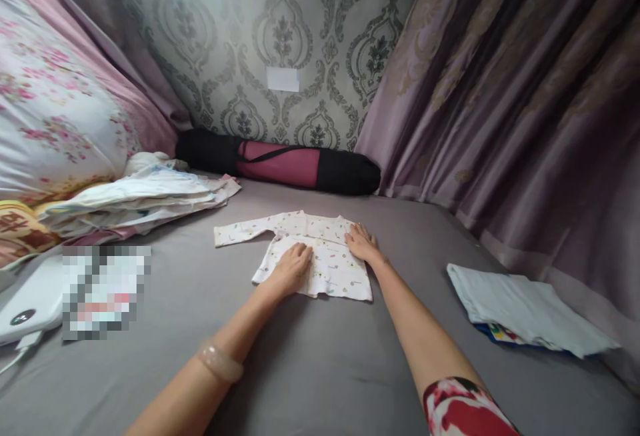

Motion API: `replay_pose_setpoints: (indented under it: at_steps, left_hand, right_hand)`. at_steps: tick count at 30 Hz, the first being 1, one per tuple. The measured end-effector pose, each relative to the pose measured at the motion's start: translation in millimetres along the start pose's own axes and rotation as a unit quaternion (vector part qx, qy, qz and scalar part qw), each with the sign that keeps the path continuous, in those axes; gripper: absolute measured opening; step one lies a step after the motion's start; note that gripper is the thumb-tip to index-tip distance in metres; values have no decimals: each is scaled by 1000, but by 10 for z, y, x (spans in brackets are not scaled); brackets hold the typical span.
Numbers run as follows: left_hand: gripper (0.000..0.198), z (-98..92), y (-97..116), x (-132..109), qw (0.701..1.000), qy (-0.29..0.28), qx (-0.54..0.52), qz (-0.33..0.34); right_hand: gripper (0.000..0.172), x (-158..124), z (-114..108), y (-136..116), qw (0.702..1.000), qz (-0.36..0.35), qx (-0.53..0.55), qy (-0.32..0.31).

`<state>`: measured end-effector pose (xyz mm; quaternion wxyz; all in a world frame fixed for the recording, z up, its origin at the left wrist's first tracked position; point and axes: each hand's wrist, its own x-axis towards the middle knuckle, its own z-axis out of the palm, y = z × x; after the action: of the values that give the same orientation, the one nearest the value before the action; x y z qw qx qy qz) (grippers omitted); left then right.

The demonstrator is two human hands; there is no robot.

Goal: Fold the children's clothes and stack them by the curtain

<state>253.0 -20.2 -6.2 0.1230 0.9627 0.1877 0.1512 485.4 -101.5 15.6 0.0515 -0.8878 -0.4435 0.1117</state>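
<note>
A small white shirt (325, 266) with a fine print lies spread on the grey sheet. Its left sleeve stretches out to the side; the right sleeve does not show spread out. My left hand (293, 268) rests on the lower middle of the shirt, palm down, fingers extended. At the shirt's upper right edge, my right hand (363, 244) lies flat with its fingers apart, touching the cloth. Neither hand grips anything.
Folded clothes (145, 196) lie at the left beside a floral pillow (55, 103). Nearer are a white power bank (35, 296) with a cable and a blurred item. A black and pink roll bag (280, 163) lies along the wall. Light blue folded cloth (530, 306) sits at right.
</note>
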Motion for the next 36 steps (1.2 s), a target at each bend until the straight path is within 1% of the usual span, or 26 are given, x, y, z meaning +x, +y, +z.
replay_pose_setpoints:
  at_steps: [2, 5, 7, 10, 13, 16, 20, 23, 25, 28, 30, 33, 36]
  left_hand:
    - [35, 28, 47, -88, 1000, 12, 3, -6]
    - [41, 49, 82, -119, 999, 24, 17, -38]
    - [43, 50, 86, -114, 998, 28, 32, -54]
    - [44, 41, 73, -123, 995, 26, 59, -77]
    - [45, 31, 53, -147, 992, 16, 71, -98]
    - [44, 24, 44, -159, 992, 11, 73, -101]
    - [42, 17, 35, -158, 992, 16, 74, -100]
    - [41, 28, 9, -155, 993, 27, 61, -102]
    - [40, 50, -16, -154, 993, 34, 54, -100]
    - [39, 91, -51, -154, 993, 49, 50, -96]
    - [39, 110, -65, -156, 993, 55, 48, -95]
    - [38, 115, -72, -161, 994, 50, 43, -90]
    - [37, 107, -71, -162, 994, 48, 41, -89]
  right_hand:
    - [62, -6, -24, -63, 1000, -14, -8, 21]
    - [65, 10, -19, -187, 998, -43, -20, 48]
    - [68, 43, 18, -247, 997, -34, -28, 70]
    - [70, 100, 109, -266, 995, 7, -32, 93]
    - [71, 134, 191, -236, 995, 21, -25, 91]
    - [71, 150, 217, -210, 996, 22, -22, 80]
    - [72, 165, 167, -203, 998, 30, -22, 51]
    - [72, 156, 104, -243, 999, 34, -23, 30]
    - [70, 134, 75, -314, 999, 16, -25, 39]
    - [67, 91, 81, -481, 997, -42, -18, 54]
    - [65, 67, 118, -594, 996, -76, -7, 47]
    - [61, 48, 197, -701, 995, -89, 6, 45]
    - [60, 55, 254, -723, 995, -83, 10, 49]
